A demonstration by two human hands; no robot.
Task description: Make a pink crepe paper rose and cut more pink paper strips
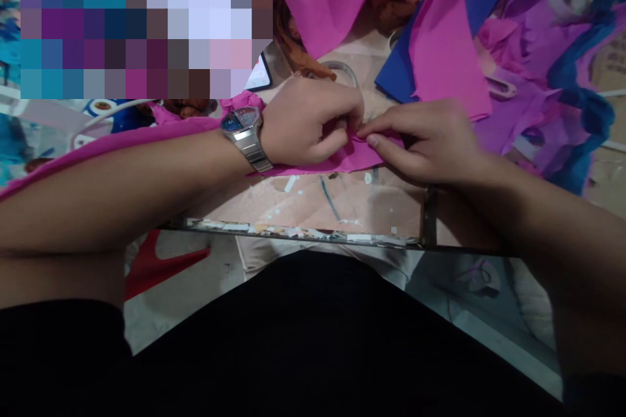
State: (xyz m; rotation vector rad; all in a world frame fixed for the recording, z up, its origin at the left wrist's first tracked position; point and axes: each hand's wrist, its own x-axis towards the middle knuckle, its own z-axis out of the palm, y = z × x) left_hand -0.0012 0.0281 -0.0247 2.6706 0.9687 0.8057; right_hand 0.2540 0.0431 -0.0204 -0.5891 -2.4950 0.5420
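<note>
A long strip of bright pink fabric (359, 158) lies along the near side of the table and passes behind my left forearm. My left hand (308, 122), with a metal watch (243, 133) on its wrist, is closed on the strip, its fingers curled under. Close beside it, my right hand (428, 140) pinches the same fabric between thumb and forefinger. The fingertips of both hands almost meet there. What lies inside the curl of my left fingers is partly hidden.
Pink cloth (440, 45) and blue cloth (398, 75) lie beyond my hands, with crumpled purple fabric (533, 124) at right. A phone (259, 71) and brown cloth (303, 55) are behind my left hand. Worn tape lines the table edge (313, 233). Blurred blocks cover the upper left.
</note>
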